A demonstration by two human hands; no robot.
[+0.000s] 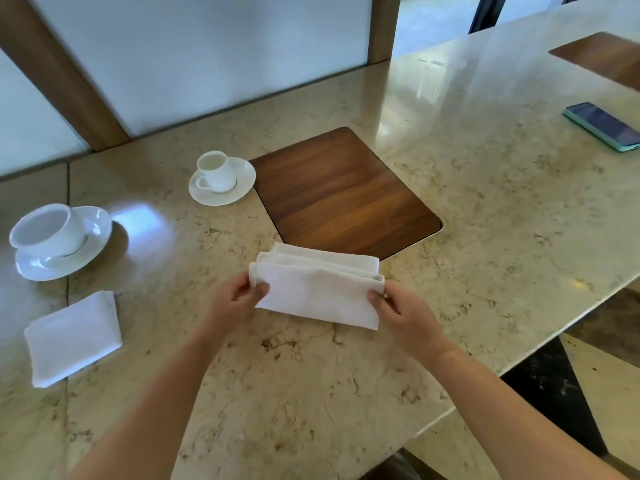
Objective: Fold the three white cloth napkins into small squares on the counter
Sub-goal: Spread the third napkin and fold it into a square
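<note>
A white cloth napkin lies folded into a long strip at the middle of the marble counter. My left hand pinches its left end and my right hand pinches its right end, both lifting the near layer slightly. More white cloth layers show just behind it; I cannot tell whether they belong to the same napkin. A folded white napkin square rests flat at the near left of the counter.
A large white cup on a saucer stands at the left. A smaller cup on a saucer sits beside a dark wooden inset panel. A teal phone lies at the far right. The counter's edge runs diagonally at the right.
</note>
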